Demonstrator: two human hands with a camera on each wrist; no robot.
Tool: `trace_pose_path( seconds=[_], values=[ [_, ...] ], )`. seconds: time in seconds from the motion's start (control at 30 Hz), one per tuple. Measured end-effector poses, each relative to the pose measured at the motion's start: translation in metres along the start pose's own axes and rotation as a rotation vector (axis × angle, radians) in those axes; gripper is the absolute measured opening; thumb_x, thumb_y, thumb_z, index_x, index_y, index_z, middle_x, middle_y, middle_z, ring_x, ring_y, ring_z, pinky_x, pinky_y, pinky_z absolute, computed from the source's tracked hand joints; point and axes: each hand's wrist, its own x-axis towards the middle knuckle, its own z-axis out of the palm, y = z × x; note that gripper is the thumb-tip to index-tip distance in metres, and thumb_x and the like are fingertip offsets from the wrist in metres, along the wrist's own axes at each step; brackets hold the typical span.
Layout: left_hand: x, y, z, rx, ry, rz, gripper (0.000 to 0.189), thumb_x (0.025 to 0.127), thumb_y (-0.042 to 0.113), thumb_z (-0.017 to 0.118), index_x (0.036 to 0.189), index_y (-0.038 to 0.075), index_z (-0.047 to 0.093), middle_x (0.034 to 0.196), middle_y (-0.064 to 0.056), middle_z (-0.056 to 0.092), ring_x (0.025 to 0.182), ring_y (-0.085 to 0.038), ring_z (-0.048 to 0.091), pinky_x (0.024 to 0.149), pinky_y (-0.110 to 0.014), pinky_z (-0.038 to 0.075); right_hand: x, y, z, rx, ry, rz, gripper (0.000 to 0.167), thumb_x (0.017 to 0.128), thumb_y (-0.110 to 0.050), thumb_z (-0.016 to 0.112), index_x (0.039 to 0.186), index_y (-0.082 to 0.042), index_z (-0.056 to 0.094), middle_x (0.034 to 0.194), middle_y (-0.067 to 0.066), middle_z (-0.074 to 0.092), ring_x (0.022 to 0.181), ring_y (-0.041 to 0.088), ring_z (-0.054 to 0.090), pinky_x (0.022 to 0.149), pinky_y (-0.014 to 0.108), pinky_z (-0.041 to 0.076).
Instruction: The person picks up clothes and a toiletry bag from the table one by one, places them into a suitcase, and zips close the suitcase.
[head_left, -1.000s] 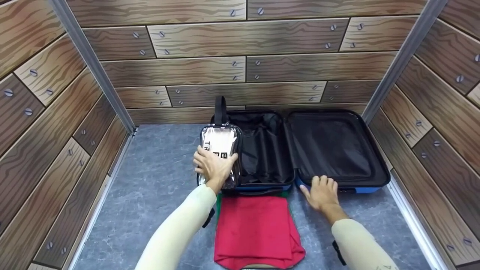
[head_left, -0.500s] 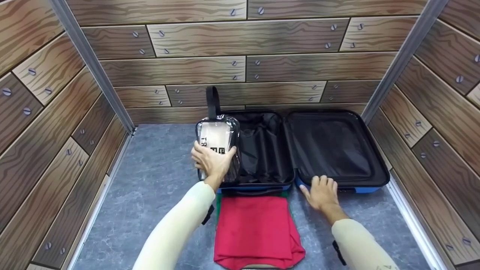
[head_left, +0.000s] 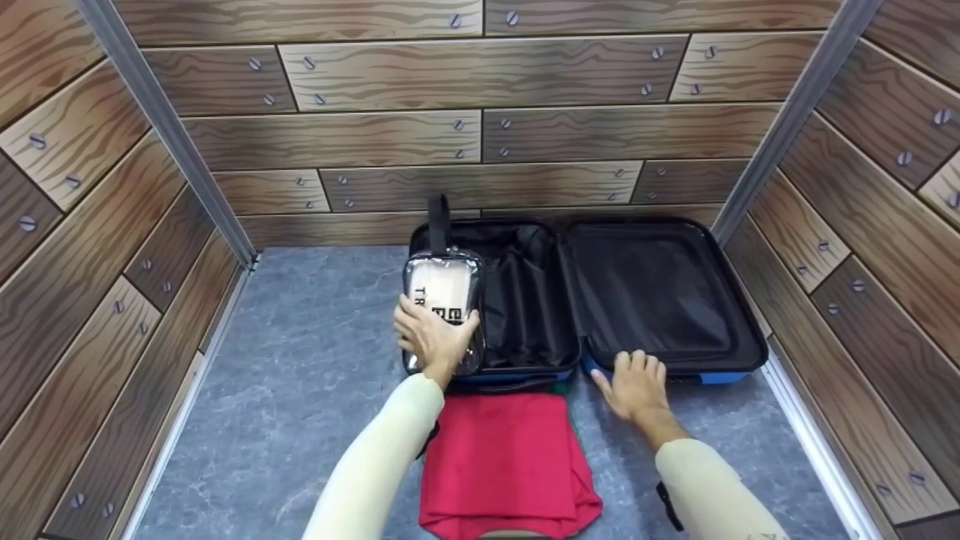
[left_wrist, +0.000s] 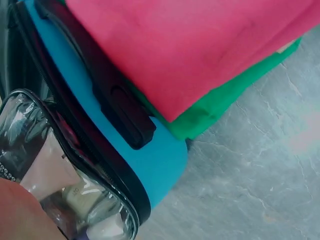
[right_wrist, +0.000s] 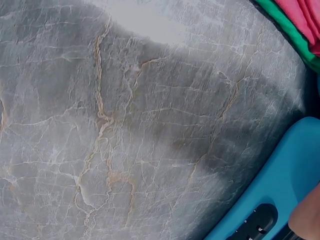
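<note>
My left hand [head_left: 435, 335] grips a clear toiletry bag [head_left: 442, 281] across its width, thumb on the right side and fingers on the left. The bag has black piping, dark lettering and a black strap handle; in the left wrist view tubes and small bottles show through its plastic. It overlaps the left side of the suitcase's black-lined base [head_left: 525, 300]. My right hand [head_left: 636, 390] rests on the front edge of the suitcase lid [head_left: 660, 292], its fingers lying over the rim. In the right wrist view, part of that hand touches the lid's blue side [right_wrist: 280, 175].
In front of the base lies a folded red cloth [head_left: 502, 461] on top of a green cloth [left_wrist: 220, 107]. The suitcase's black carry handle [left_wrist: 115, 100] faces the cloths. Wood-patterned walls [head_left: 480, 75] enclose the grey marbled floor [head_left: 300, 337] at the back and sides.
The left hand first lifted the toiletry bag slightly, then brought it lower and to the right over the suitcase base. The right hand stays on the lid edge. The head view shifted slightly.
</note>
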Motion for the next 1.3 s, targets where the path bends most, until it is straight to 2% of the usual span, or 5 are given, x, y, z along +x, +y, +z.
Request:
trace_pose_path(
  seconds=[0.4,0.7,0.83,1.1,1.3],
  values=[
    [-0.002,-0.012,0.009,0.177,-0.007,0.016,0.132,0.058,0.064,0.082,0.153,-0.005,0.021,0.148,-0.027,0.036,0.131,-0.042,0.04,0.103,-0.061,0.036,-0.002,-0.004,0.001,0.019,0.021,-0.008,0.049,0.098,-0.044,0.055,0.096,0.004,0.044,0.098,0.024,0.04,0.098,0.048,0.038,0.092,0.06,0.027],
    [-0.006,-0.048,0.009,0.319,-0.175,0.077,0.112,0.079,0.058,0.07,0.153,-0.007,0.018,0.149,-0.029,0.033,0.136,-0.044,0.037,0.105,-0.06,0.034,-0.001,-0.003,-0.001,0.021,0.041,-0.018,0.049,0.097,-0.043,0.057,0.096,0.004,0.044,0.098,0.025,0.04,0.098,0.049,0.04,0.092,0.06,0.028],
    [-0.007,-0.063,0.005,0.342,-0.2,0.219,0.095,0.087,0.054,0.064,0.15,-0.007,0.028,0.146,-0.03,0.037,0.134,-0.043,0.038,0.106,-0.058,0.032,-0.001,0.001,0.001,0.018,0.053,-0.023,0.051,0.097,-0.045,0.056,0.097,0.004,0.044,0.098,0.025,0.04,0.098,0.049,0.039,0.092,0.061,0.028],
    [-0.013,-0.064,-0.004,0.391,-0.285,0.716,0.079,0.091,0.051,0.059,0.144,-0.005,0.04,0.143,-0.024,0.043,0.134,-0.039,0.039,0.107,-0.052,0.034,-0.003,0.003,0.003,0.009,0.023,-0.021,0.05,0.098,-0.045,0.055,0.097,0.004,0.044,0.098,0.024,0.04,0.098,0.049,0.039,0.092,0.061,0.028],
    [-0.022,-0.06,-0.008,0.403,-0.33,0.85,0.074,0.097,0.049,0.051,0.145,-0.006,0.039,0.147,-0.027,0.042,0.138,-0.042,0.039,0.112,-0.055,0.034,-0.001,0.0,0.001,0.005,0.038,-0.027,0.051,0.098,-0.045,0.055,0.098,0.005,0.045,0.098,0.025,0.041,0.097,0.049,0.04,0.09,0.06,0.028]
  ],
)
